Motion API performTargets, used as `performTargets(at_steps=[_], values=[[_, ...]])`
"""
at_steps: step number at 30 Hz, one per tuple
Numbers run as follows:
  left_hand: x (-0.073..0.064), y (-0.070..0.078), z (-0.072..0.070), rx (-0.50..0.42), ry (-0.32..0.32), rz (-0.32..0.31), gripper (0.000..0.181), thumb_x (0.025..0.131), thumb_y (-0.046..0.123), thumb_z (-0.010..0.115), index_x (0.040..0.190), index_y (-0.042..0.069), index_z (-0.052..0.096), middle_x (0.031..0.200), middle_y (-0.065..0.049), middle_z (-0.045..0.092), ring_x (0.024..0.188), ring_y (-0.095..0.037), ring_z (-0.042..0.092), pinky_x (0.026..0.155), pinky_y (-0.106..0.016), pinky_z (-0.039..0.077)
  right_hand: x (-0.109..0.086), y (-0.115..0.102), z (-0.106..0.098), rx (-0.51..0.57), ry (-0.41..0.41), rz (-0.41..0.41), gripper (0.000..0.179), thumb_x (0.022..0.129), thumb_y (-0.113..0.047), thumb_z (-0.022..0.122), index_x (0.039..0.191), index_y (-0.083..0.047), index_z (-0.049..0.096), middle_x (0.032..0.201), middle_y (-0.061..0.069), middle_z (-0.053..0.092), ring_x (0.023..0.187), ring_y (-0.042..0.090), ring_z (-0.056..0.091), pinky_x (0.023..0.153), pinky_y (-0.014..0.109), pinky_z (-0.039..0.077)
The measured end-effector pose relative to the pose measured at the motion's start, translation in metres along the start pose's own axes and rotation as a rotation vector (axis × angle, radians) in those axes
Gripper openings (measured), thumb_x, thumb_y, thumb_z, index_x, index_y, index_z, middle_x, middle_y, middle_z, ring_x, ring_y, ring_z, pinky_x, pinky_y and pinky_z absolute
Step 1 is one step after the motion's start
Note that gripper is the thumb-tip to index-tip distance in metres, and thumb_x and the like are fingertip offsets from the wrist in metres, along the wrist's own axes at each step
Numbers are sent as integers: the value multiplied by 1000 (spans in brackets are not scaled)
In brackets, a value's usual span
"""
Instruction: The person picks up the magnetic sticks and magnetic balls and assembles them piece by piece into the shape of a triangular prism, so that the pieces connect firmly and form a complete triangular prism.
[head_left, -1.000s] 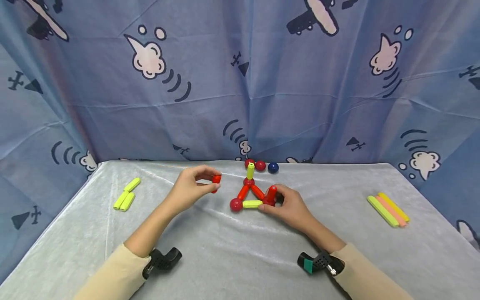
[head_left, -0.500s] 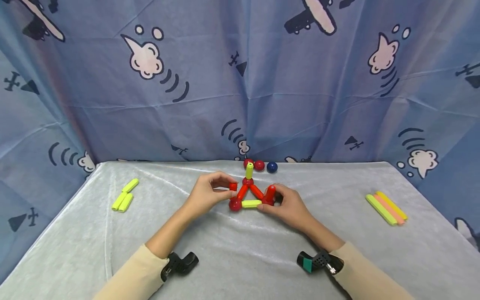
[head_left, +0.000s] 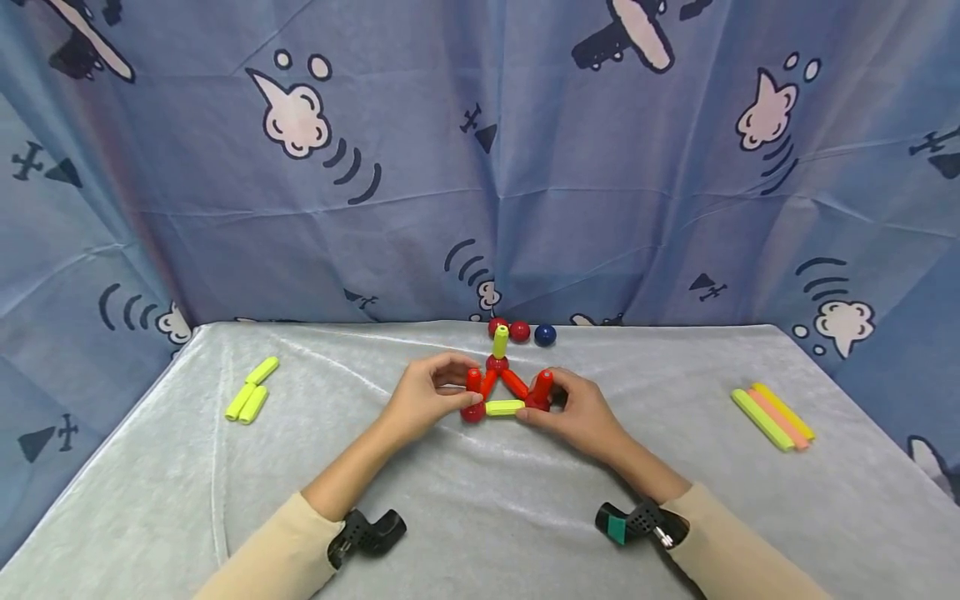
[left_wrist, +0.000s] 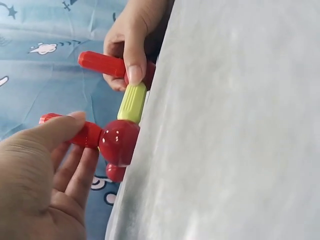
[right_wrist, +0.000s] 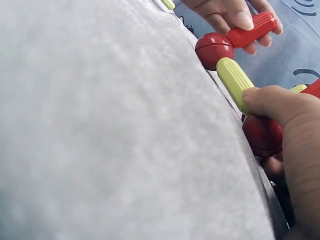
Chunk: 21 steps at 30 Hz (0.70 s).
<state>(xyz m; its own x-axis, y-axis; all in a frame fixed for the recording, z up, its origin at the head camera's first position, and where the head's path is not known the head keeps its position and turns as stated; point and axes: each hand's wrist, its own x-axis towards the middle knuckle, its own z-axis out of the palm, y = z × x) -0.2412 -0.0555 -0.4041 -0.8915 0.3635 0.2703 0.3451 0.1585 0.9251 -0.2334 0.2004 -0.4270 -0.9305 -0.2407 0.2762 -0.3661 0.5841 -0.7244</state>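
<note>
A triangle of balls and short rods lies mid-table, with red rods on two sides and a yellow-green rod at the front. My left hand pinches a red rod between thumb and fingers; it stands upright, its lower end meeting the front left red ball. With thumb and fingers my right hand holds the front right red ball, partly hidden by that hand. Another red rod rises from this ball. At the back corner a yellow-green rod stands on a red ball.
Behind the triangle sit loose red balls and a dark blue ball. Short yellow-green rods lie at left. Longer green, pink and yellow rods lie at right. A patterned curtain hangs behind the grey-covered table.
My left hand has moved right with the red rod, from beside the triangle to the front left ball, where the rod now stands upright. My right hand has stayed on its ball.
</note>
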Motion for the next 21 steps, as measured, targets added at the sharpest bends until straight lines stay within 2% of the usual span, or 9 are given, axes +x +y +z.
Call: performTargets(at_steps=[4, 7, 13, 15, 17, 19, 21], values=[[-1, -4, 3, -1, -4, 3, 38, 82, -2, 80, 118, -4, 68, 112, -21, 73, 101, -28, 73, 89, -27, 60, -1, -1, -1, -2, -5, 6, 29, 79, -27, 87, 91, -15, 65, 81, 0, 61, 77, 16, 55, 68, 23, 47], [-2, -9, 3, 37, -10, 8, 38, 81, 1, 82, 117, -1, 70, 111, -19, 75, 100, -26, 74, 89, -29, 60, -1, -2, -1, -5, -10, 13, 29, 78, -27, 88, 91, -15, 64, 81, 0, 61, 76, 17, 55, 68, 23, 47], [-2, -22, -1, 79, -5, -20, 36, 79, 8, 85, 113, 3, 74, 105, -16, 77, 94, -21, 74, 86, -28, 61, -1, -3, -4, -11, -40, 9, 34, 77, -31, 89, 93, -15, 64, 81, 0, 60, 77, 17, 55, 67, 23, 46], [-3, -26, -2, 73, -13, -23, 35, 79, 8, 86, 112, 2, 74, 102, -17, 77, 90, -19, 74, 83, -25, 60, 0, -3, -9, -19, -92, 11, 36, 75, -34, 90, 95, -17, 65, 83, -1, 62, 79, 17, 56, 69, 23, 47], [-4, -28, -3, 69, -25, -25, 34, 79, 9, 86, 111, 2, 75, 100, -16, 77, 86, -16, 73, 81, -22, 59, 2, -2, -17, -34, -180, 1, 38, 75, -35, 90, 99, -17, 66, 86, -2, 65, 83, 17, 60, 74, 24, 49], [-5, -29, -4, 70, -31, -20, 34, 79, 11, 86, 110, 2, 75, 100, -16, 77, 85, -14, 72, 80, -20, 58, 6, -2, -28, -35, -293, -9, 38, 78, -30, 87, 107, -16, 68, 95, -1, 68, 91, 17, 63, 82, 24, 52], [-6, -29, -5, 74, -29, -12, 34, 80, 12, 85, 111, 3, 76, 100, -15, 77, 85, -13, 71, 79, -20, 58, 13, -2, -40, 0, -396, -20, 38, 83, -17, 81, 117, -10, 67, 106, 5, 71, 99, 21, 66, 88, 25, 54]])
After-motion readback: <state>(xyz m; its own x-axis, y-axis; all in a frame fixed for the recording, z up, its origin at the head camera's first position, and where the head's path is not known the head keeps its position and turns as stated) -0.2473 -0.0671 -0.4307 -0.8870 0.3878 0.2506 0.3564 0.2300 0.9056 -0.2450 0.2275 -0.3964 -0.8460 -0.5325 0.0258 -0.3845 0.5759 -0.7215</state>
